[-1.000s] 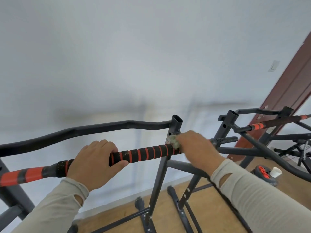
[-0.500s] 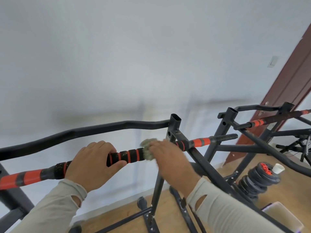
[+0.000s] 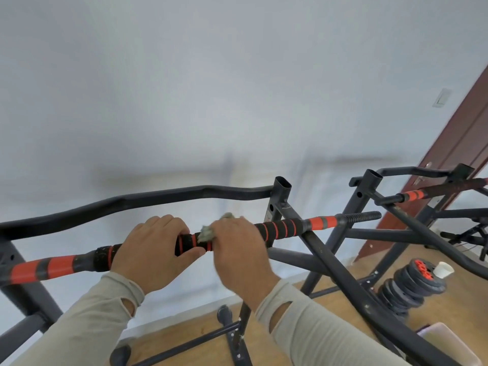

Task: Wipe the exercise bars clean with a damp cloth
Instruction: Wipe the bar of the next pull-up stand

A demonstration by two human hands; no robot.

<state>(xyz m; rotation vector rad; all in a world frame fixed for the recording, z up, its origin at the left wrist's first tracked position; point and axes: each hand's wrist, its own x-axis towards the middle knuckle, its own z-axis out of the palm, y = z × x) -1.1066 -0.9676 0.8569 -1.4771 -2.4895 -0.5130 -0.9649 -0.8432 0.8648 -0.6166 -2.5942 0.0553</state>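
The left hand [image 3: 150, 249] curls around the black-and-orange padded exercise bar [image 3: 280, 228]. Just beside it on the bar, the right hand [image 3: 237, 249] grips a crumpled grey-green cloth [image 3: 207, 232] against the padding.

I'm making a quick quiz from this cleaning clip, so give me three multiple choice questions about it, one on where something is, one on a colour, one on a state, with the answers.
1. Where is the cloth?
A. On the floor
B. On the striped bar, under the right hand
C. Draped over the curved black bar

2. What colour are the bands on the foam grip?
A. Orange-red on black
B. Blue on white
C. Green on grey

3. What is the left hand doing?
A. Hanging free
B. Lying flat on the wall
C. Gripping the striped bar

Answers:
1 B: the cloth shows at the right hand's fingers, against the bar.
2 A: orange-red rings circle the black foam.
3 C: its fingers and thumb curl round the bar.
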